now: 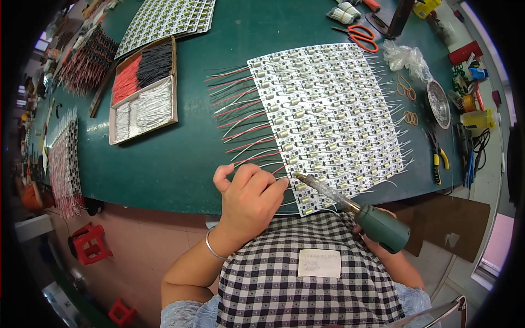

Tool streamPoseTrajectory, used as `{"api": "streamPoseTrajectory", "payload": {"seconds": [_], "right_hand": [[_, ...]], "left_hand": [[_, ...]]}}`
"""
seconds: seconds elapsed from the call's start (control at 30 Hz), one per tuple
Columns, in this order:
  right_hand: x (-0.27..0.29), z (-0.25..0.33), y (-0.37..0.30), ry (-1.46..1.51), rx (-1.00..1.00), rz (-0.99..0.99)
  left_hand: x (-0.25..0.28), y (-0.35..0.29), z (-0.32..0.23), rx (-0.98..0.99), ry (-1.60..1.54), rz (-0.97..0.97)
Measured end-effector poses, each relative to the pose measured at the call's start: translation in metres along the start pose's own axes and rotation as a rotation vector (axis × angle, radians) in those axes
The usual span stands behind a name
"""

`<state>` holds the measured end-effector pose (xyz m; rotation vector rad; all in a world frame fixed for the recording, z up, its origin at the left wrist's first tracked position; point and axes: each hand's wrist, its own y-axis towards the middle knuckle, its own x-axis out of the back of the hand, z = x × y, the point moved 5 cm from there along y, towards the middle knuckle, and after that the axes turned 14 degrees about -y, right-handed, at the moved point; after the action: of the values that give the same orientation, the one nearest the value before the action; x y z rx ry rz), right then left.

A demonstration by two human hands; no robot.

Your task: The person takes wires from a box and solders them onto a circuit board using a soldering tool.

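Note:
A white circuit board panel (328, 120) lies on the green table, its rows crowded with small parts. Red, black and white wires (240, 117) stick out from its left edge, and more ends from its right. My left hand (251, 194) is closed at the panel's lower left edge, thumb and fingertips pinching a thin wire. In my right hand (377, 246) is a soldering iron (383, 227) with a green handle. Its tip meets the panel just beside my left fingertips. The iron's handle partly hides the right hand's fingers.
A box of sorted wires (174, 101) sits left of the panel, below another panel stack (169, 22). Wired bundles (65, 164) line the far left. Orange-handled scissors (361, 38), a plastic bag (407, 59), a metal dish (438, 104) and yellow-handled pliers (437, 158) lie right.

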<state>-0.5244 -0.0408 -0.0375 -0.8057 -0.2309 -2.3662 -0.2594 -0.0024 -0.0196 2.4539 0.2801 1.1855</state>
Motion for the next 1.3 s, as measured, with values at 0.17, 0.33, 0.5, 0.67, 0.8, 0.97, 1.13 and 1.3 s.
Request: {"api": "streamPoseTrajectory", "payload": {"seconds": [0.17,0.33,0.5,0.67,0.8,0.97,1.13,1.3], "right_hand": [[-0.005,-0.002,-0.002,-0.033,-0.079,0.028],[-0.007,0.004,0.002,-0.040,-0.076,-0.066],[-0.006,0.002,0.002,-0.115,0.000,0.012],[-0.003,-0.007,-0.003,-0.123,0.003,0.121],[0.001,-0.005,0.003,0.007,0.044,0.098],[0.005,0.005,0.003,-0.050,0.151,0.106],[0.001,-0.014,-0.008,0.219,-0.144,0.023],[-0.007,-0.024,-0.009,0.207,-0.269,-0.020]], "left_hand": [[0.000,0.000,-0.001,-0.003,0.009,0.007],[-0.001,0.001,-0.001,-0.004,0.026,0.011],[0.000,0.000,0.000,-0.002,0.021,-0.001],[0.000,-0.001,0.001,0.008,0.006,-0.007],[0.000,-0.001,0.001,0.013,-0.002,-0.008],[0.000,0.000,0.001,0.012,-0.003,-0.009],[-0.002,-0.003,0.002,0.005,0.003,0.014],[-0.001,-0.006,0.003,0.010,-0.023,0.047]]}}
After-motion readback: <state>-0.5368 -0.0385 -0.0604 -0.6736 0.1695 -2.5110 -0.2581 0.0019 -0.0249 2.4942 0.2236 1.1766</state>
